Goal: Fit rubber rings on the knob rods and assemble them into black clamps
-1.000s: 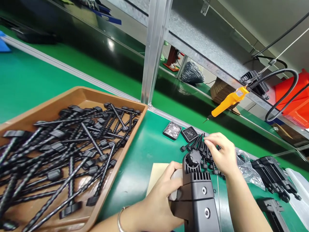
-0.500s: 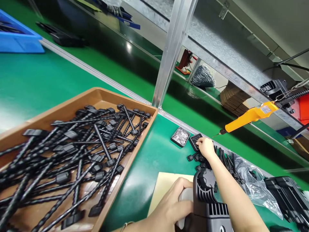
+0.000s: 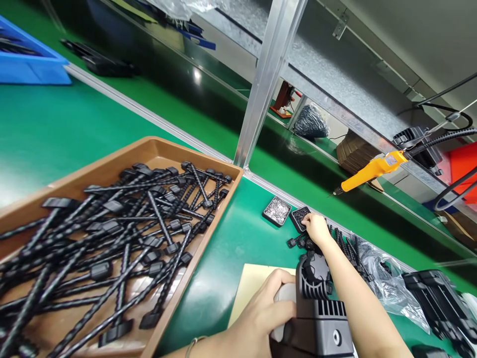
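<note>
My left hand is closed around the grey rounded part of a black plastic housing with vent slots. The housing rises from the bottom edge, in front of a cream-coloured mat. Reaching forward past it, my right hand has its fingertips pinched together at a small black tray of tiny dark parts, probably screws. Whatever is between those fingertips is too small to make out. Beside that tray sits another one with shiny metal pieces.
A brown tray full of black twisted rods with knobs fills the left. A yellow electric screwdriver hangs at right. Behind my right arm lie black rods, a clear plastic bag and black parts. A metal post stands mid-bench.
The hanging screwdriver has swung left and slightly lower. The view has shifted a little. My right hand stays at the small dark tray, and my left hand keeps its hold on the housing.
</note>
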The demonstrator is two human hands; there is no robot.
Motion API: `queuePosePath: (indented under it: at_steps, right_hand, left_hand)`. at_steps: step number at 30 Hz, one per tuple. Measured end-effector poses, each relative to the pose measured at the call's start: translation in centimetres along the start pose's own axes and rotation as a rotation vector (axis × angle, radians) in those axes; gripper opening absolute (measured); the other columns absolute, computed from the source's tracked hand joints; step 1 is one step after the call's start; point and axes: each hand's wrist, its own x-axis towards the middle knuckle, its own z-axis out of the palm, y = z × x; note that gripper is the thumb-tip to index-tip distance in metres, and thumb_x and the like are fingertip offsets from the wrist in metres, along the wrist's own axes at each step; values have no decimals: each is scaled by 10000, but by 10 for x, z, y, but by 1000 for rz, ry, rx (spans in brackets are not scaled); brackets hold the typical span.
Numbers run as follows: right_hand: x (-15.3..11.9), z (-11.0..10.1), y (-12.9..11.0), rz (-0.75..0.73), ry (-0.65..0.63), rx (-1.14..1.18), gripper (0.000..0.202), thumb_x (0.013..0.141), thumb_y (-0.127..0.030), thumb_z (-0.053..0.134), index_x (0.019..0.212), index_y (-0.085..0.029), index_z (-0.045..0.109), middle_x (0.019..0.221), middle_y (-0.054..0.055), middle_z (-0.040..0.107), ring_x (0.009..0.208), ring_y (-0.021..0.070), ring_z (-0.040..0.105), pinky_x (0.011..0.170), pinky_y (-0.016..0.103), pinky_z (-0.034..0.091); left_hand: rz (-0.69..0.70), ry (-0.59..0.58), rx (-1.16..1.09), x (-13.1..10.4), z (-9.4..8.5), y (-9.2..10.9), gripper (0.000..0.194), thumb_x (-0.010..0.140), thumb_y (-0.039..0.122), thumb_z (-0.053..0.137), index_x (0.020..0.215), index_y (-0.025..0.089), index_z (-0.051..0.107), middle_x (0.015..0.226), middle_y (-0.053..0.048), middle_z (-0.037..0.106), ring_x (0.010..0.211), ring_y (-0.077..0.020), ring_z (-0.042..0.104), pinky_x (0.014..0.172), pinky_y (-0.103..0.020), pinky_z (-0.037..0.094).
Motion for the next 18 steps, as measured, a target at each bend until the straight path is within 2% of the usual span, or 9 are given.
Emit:
queuePosePath:
  at_steps: [6,12,18]
  right_hand:
    - [-4,0,9,35,95,128,251,966,-333,588,1122,-138,616,1099,69,646,953,195,648,843,399,557]
    - [-4,6,17,42,111,284,246,968,-340,586,1097,-133,619,1040,57,656,879,173,656,794,367,567]
    - [-4,12,19,64,138,448,223,954,-337,609,1032,-130,635,989,44,662,847,164,656,773,350,568]
  left_hand:
    - [-16,-7,-15,3,-2,8,705,583,60,827,1169,291,508,1116,-70,433,1061,-270,461,927,-377,502]
    - [17,1,-36,2,-1,3,708,574,71,817,1165,298,501,1133,-71,443,1049,-270,480,922,-390,497]
    - [-19,1,-7,-2,-1,-3,615,576,124,842,1107,262,564,1125,-70,451,1030,-267,502,891,-366,505]
